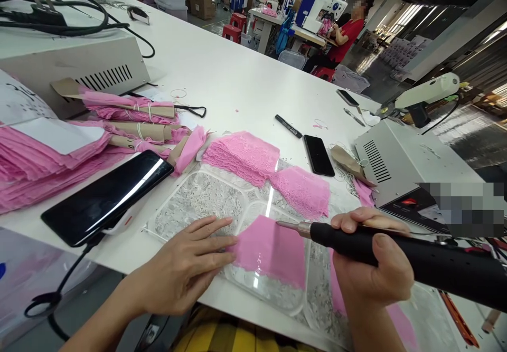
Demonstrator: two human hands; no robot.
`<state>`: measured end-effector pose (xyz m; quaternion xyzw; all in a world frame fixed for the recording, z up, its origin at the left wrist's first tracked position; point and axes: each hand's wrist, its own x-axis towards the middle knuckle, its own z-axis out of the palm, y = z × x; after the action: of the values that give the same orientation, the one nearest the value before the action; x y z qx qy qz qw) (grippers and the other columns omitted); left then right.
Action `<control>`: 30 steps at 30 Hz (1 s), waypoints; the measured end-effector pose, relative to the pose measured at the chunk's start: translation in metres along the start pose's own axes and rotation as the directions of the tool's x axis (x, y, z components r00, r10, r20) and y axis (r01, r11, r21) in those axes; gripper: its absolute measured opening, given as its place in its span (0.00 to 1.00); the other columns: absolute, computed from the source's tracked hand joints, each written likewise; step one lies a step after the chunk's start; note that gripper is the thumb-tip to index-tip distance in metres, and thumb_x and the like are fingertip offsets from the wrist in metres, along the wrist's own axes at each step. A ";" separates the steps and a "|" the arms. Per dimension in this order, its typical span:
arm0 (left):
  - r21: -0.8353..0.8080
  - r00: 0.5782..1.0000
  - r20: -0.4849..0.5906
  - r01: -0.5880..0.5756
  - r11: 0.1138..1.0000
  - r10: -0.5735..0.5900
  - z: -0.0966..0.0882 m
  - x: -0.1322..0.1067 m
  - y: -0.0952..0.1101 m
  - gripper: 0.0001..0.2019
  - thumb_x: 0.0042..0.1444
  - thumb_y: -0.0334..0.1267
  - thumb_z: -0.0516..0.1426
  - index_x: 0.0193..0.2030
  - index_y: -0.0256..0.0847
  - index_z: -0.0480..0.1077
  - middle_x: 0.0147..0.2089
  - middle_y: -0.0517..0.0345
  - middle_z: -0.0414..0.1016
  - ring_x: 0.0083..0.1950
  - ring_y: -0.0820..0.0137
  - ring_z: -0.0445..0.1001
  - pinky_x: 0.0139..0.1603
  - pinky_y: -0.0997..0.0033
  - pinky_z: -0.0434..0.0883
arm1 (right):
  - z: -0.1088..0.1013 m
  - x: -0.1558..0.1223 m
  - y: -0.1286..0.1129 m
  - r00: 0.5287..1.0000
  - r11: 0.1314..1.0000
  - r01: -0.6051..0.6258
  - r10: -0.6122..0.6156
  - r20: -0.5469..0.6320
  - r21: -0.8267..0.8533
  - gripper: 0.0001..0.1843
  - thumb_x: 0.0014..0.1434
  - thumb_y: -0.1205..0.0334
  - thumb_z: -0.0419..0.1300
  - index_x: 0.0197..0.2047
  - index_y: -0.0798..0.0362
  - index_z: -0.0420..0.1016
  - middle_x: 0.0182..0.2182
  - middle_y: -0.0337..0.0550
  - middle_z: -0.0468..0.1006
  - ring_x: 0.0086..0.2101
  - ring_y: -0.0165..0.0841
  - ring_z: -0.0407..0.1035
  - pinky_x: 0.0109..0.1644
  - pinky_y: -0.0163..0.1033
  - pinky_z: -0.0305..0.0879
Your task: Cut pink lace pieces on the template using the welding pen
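My left hand lies flat with fingers stretched out, pressing the left edge of a pink lace piece onto a clear scratched plate. My right hand is wrapped round the black handle of a hot cutting tool. Its metal tip hovers at the upper right edge of the pink piece. Two stacks of cut pink lace sit just beyond the plate.
A large dark phone on a cable lies left. A smaller phone and marker lie further back. Grey control boxes stand at left and right. Pink fabric piles and lace bundles fill the left. A person in red sits far back.
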<state>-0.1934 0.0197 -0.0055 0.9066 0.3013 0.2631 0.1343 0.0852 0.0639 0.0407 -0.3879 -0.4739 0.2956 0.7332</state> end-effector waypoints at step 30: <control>-0.118 0.995 -0.093 0.036 0.992 -0.048 0.001 0.001 0.005 0.18 0.58 0.26 0.52 0.53 0.40 0.72 0.54 0.54 0.78 0.68 0.60 0.62 0.68 0.55 0.60 | 0.027 -0.011 0.004 0.994 0.996 -0.073 0.067 0.091 0.053 0.04 0.45 0.63 0.57 0.27 0.53 0.71 0.27 0.38 0.71 0.23 0.28 0.65 0.28 0.42 0.68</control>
<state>-0.1899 0.0161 -0.0045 0.8771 0.3106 0.3205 0.1777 0.0554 0.0650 0.0393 -0.3697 -0.4836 0.3514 0.7113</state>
